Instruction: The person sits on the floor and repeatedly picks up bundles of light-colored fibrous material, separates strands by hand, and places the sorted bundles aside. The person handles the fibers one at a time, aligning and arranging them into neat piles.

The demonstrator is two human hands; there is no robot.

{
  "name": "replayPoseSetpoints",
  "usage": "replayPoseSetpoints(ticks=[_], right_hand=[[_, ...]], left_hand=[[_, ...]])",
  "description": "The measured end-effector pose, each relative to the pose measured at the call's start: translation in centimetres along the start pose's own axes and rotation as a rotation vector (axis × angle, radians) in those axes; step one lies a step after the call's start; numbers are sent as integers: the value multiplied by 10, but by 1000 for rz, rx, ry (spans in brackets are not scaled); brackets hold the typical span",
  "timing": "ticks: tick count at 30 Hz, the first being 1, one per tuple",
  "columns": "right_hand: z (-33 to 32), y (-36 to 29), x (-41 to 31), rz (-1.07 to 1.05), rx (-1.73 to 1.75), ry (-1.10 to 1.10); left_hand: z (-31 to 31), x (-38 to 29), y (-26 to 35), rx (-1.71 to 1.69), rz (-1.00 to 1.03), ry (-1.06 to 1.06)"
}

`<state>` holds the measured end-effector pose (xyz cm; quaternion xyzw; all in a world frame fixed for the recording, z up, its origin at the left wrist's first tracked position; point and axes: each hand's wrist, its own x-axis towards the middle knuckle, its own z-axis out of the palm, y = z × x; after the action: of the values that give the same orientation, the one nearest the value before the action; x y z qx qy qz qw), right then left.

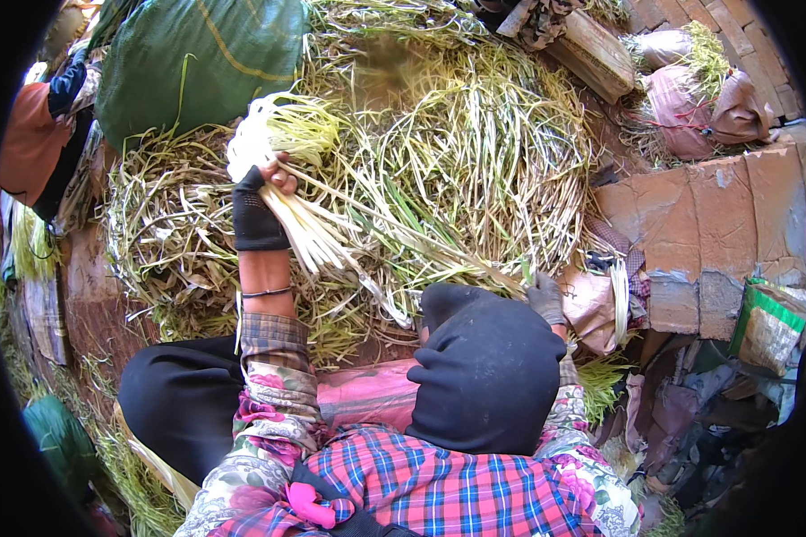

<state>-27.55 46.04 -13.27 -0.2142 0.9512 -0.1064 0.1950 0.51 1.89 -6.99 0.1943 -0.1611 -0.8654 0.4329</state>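
Note:
My left hand, in a black fingerless glove, is closed around a bundle of pale plant stalks. The bundle's looped, yellow-white tops lie above the fist, and the cut-looking ends fan out below it. My right hand, in a grey glove, grips the far end of a few long thin stalks that run across from the left hand. Its fingers are partly hidden by a rounded dark cloth shape. Under both hands spreads a large heap of loose green and straw-coloured stalks.
A full green woven sack stands at the upper left, near another person's clothing. Flattened cardboard lies at the right, with pink bundles above it. A pink sheet lies before me. A green-and-white bag is far right.

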Motion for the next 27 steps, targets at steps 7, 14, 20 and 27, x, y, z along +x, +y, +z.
replayPoseSetpoints(ticks=[7,14,20,27], right_hand=[[-62,-20,-6,170,-260,-240],[-28,-235,7,-744,416,-317],[8,-184,14,-269,1163,-601],[30,-227,24,-667,384,-630]], left_hand=[[-21,9,27,-119,-10,-146],[22,-9,-35,86,-84,9],[5,0,-44,282,-128,6],[34,-27,-116,600,-477,-129]])
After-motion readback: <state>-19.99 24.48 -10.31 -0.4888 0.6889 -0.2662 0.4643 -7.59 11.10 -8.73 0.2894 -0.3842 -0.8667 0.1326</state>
